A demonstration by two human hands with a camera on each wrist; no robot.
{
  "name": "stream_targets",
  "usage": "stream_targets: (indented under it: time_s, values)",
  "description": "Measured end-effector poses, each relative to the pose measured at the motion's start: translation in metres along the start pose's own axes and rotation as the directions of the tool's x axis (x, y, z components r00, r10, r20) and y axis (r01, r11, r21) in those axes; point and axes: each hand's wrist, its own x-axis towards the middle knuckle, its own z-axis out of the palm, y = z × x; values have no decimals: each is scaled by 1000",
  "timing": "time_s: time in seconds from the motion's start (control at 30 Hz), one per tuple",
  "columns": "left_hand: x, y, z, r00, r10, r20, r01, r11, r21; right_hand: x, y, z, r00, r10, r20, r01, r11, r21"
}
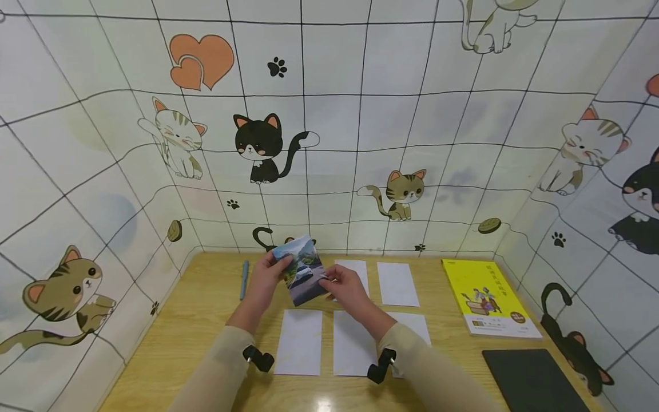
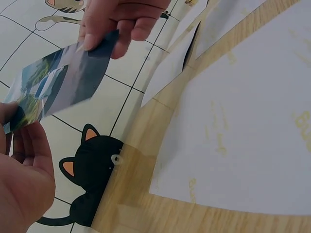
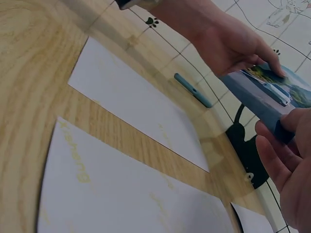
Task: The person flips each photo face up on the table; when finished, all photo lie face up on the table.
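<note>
Both hands hold one photo print (image 1: 304, 269) up over the far part of the table, its landscape picture facing the head camera. The left hand (image 1: 266, 280) grips its left edge with the thumb on the picture side. At the lower right corner the right hand (image 1: 347, 286) pinches it between thumb and fingers. In the left wrist view the photo (image 2: 63, 80) stretches between the two hands. White photo backs with faint yellow print lie below, among them one sheet (image 1: 298, 343) at the front left and another (image 1: 354, 343) beside it.
More white sheets lie at the back right (image 1: 398, 284) and front right (image 1: 412, 326). A blue pen (image 1: 244, 280) lies at the back left. On the right are a yellow book (image 1: 489, 297) and a dark flat pad (image 1: 535, 380). Cat-patterned cloth (image 1: 329, 137) walls the table.
</note>
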Motion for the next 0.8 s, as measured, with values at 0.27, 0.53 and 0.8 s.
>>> stream_targets:
  time_s: [0.27, 0.53, 0.8]
  values:
    - [1, 4, 3, 1000, 17, -13, -16, 1000, 15, -3, 1, 15, 998, 19, 64, -17, 999, -31]
    - [1, -1, 2, 1000, -13, 13, 12, 997, 72, 4, -12, 11, 998, -29, 48, 32, 998, -60]
    - [-2, -5, 2, 998, -45, 39, 39, 991, 128, 10, -17, 10, 998, -43, 51, 43, 999, -18]
